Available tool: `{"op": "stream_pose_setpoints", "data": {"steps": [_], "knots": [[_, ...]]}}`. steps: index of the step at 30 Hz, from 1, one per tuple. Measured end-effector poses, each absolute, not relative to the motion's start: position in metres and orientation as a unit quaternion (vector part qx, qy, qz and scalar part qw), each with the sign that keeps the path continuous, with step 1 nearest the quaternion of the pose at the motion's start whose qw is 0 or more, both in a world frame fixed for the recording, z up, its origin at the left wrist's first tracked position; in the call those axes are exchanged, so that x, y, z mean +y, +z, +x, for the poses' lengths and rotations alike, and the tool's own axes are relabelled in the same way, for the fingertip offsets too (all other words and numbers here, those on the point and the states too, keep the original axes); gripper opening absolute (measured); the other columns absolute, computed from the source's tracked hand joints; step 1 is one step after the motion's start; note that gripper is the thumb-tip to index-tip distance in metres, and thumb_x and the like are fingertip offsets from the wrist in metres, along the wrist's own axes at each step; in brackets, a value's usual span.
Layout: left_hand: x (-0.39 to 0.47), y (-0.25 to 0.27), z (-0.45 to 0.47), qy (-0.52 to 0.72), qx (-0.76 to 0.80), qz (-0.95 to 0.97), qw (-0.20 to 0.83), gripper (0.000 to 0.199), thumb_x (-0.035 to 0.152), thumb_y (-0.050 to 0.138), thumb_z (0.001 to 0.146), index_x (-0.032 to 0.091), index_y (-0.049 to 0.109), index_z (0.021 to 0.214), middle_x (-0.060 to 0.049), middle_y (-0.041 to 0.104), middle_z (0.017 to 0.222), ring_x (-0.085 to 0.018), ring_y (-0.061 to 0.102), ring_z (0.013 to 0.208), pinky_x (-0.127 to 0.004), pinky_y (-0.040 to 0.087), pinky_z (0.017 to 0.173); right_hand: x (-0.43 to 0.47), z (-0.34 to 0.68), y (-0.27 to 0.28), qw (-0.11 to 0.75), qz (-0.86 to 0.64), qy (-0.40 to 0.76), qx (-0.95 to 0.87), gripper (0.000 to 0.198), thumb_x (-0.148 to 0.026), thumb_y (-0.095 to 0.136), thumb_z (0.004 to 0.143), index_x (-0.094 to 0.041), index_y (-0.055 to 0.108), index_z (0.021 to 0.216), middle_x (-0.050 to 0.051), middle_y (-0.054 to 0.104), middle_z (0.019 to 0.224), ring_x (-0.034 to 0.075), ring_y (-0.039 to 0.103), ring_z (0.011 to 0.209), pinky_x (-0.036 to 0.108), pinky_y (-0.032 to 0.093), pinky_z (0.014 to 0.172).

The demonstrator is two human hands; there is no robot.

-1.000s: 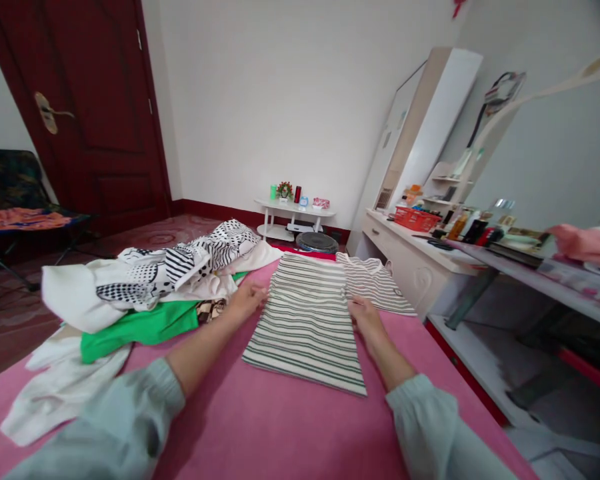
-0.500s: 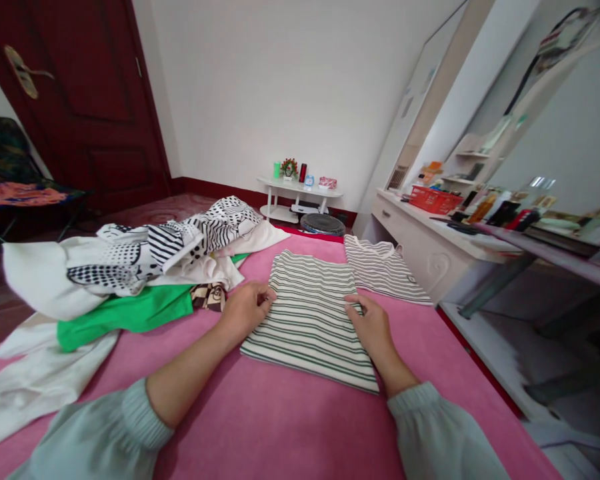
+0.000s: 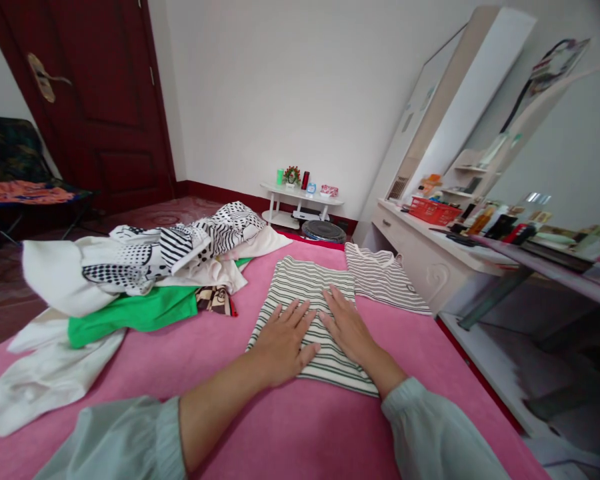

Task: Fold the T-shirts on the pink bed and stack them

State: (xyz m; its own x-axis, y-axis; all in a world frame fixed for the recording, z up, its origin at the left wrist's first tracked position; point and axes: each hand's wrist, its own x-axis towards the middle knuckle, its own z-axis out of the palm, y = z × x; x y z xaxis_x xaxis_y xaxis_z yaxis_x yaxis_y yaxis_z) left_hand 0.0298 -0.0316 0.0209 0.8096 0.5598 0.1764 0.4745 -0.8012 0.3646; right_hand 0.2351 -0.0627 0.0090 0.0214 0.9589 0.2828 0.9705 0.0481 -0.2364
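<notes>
A folded striped shirt (image 3: 310,277), cream with dark green lines, lies flat on the pink bedspread (image 3: 280,427) in front of me. My left hand (image 3: 283,343) rests palm down on its left lower part, fingers spread. On its right half lies my right hand (image 3: 347,327), also flat with the fingers stretched out. Both palms hide part of the cloth beneath them. Just beyond, to the right, is another folded shirt (image 3: 385,277), white with thin dark stripes.
On the left is a heap of clothes: a black-and-white patterned garment (image 3: 180,250), a green garment (image 3: 135,317) and white ones. A dressing table (image 3: 420,247) with a red basket (image 3: 433,211) stands right. At the far wall is a small white table (image 3: 300,191).
Both hands have left the shirt's side edges and moved inward onto its top. Their fingers went from pinching the edges to lying flat and spread. The view has shifted slightly.
</notes>
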Motion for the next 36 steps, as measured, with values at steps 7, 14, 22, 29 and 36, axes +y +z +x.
{"op": "stream_pose_setpoints", "data": {"steps": [7,14,22,29,36], "knots": [[-0.025,0.014,0.032,0.142,0.322,0.925,0.142,0.074,0.069,0.028,0.088,0.027,0.027,0.149,-0.006,0.015,0.158,-0.03,0.009,0.145,-0.055,0.008,0.116,-0.005,0.272,0.004,0.067,-0.751,-0.037,-0.656,0.064,-0.053,0.027,0.096,-0.015,0.029,0.148,0.014,0.021,0.155,0.026,0.017,0.144,0.05,0.016,0.114],[-0.016,0.012,0.039,0.162,0.419,0.882,0.143,0.09,0.073,0.025,0.084,0.011,0.029,0.148,-0.014,0.016,0.157,-0.031,0.01,0.145,-0.048,0.011,0.118,0.01,0.233,0.036,0.075,-0.712,-0.086,-0.693,0.038,-0.022,0.041,0.093,-0.016,0.058,0.126,0.013,0.054,0.135,0.027,0.044,0.13,0.053,0.018,0.112],[-0.019,0.015,0.039,0.142,0.427,0.88,0.151,0.094,0.074,0.022,0.083,0.006,0.025,0.148,-0.014,0.012,0.157,-0.034,0.004,0.145,-0.05,0.008,0.118,0.078,0.181,0.041,0.263,-0.668,-0.02,-0.696,0.04,-0.01,0.044,0.083,-0.014,0.064,0.117,0.009,0.07,0.105,0.018,0.064,0.097,0.029,0.044,0.092],[-0.018,0.019,0.037,0.127,0.414,0.888,0.158,0.089,0.066,0.023,0.086,0.003,0.019,0.149,-0.018,0.008,0.156,-0.034,0.002,0.145,-0.05,0.005,0.118,0.108,0.167,0.037,0.175,-0.69,-0.057,-0.7,0.029,-0.009,0.049,0.079,-0.017,0.071,0.096,0.007,0.072,0.092,0.02,0.063,0.089,0.026,0.043,0.08],[-0.021,0.025,0.037,0.114,0.423,0.888,0.136,0.084,0.061,0.027,0.087,0.005,0.022,0.149,-0.017,0.009,0.157,-0.032,0.003,0.145,-0.048,0.005,0.118,0.108,0.161,0.031,0.183,-0.703,-0.09,-0.681,0.028,-0.014,0.048,0.084,-0.016,0.065,0.106,0.01,0.069,0.1,0.019,0.06,0.092,0.026,0.04,0.08]]}}
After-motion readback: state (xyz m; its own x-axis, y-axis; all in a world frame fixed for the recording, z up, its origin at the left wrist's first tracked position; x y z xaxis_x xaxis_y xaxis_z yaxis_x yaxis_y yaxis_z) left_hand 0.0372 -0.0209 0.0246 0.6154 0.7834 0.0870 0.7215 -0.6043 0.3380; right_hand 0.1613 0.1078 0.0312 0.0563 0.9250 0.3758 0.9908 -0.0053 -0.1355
